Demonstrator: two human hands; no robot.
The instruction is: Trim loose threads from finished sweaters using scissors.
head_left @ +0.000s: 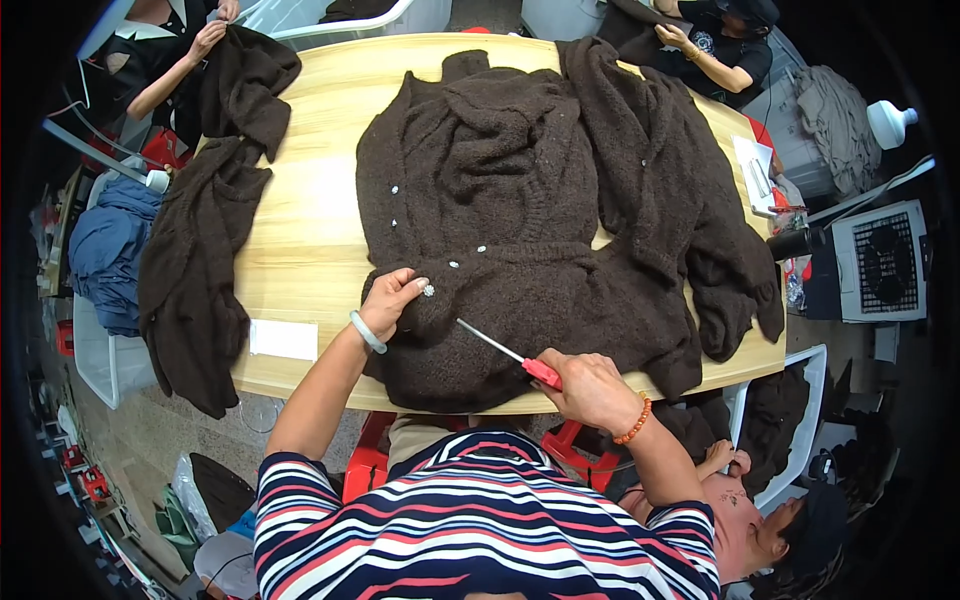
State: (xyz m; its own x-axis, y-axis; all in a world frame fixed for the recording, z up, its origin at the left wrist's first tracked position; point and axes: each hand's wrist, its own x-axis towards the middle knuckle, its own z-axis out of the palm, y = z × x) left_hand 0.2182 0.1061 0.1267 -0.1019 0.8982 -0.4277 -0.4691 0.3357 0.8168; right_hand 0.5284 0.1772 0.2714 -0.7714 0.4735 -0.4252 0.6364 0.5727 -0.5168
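A dark brown knitted cardigan (520,220) lies spread across the middle of the pale wooden tabletop (310,230), its row of small light buttons running down the front. The left hand (388,300) rests on the knit near the lower hem, fingers (412,287) pinching a button (428,291). The right hand (590,388) is closed around the red handle of a thin metal tool (505,352), its tip pointing toward that button. Another brown garment (205,220) drapes over the tabletop's left edge.
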